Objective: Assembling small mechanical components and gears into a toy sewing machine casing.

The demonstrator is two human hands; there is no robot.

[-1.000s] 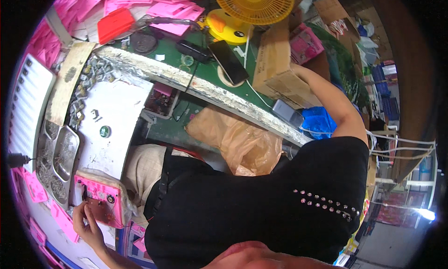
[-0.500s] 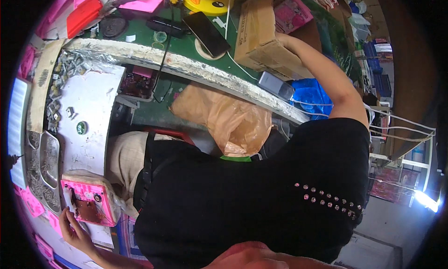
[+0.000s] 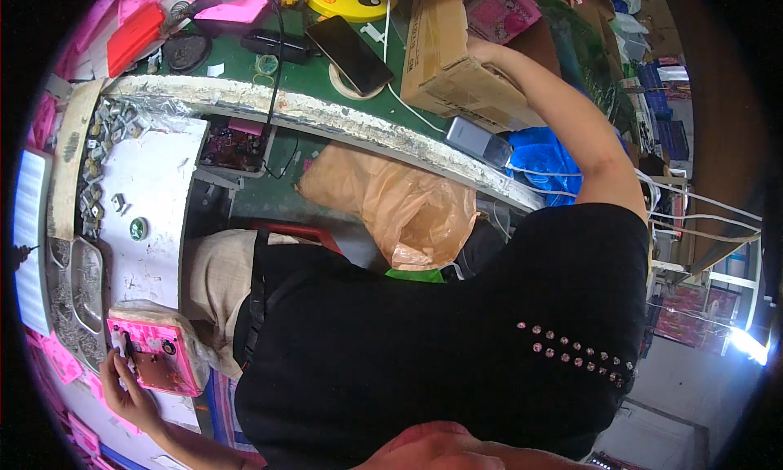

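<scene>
At the lower left, my left hand (image 3: 124, 392) has its thumb and a finger closed around a small whitish piece (image 3: 120, 342). That piece lies against the left edge of a pink printed panel (image 3: 173, 333), which has a dark round knob and a brown section. The panel sits on a wrapped block beside my lap. My right arm reaches up to the bench, and my right hand (image 3: 484, 54) goes into an open cardboard box (image 3: 436, 58). The box wall hides its fingers. A pink printed package (image 3: 503, 11) stands in the box.
A phone (image 3: 351, 55) rests on a tape roll on the green bench, near a grey power bank (image 3: 479, 141) with cables. Small metal parts (image 3: 91, 192) line the left board's edge. Metal trays (image 3: 87, 286) hold screws. A tan plastic bag (image 3: 391, 197) hangs under the bench.
My left hand has shifted slightly up and left along the pink panel's edge. My right hand stays in the box, a little farther left. The view has turned slightly.
</scene>
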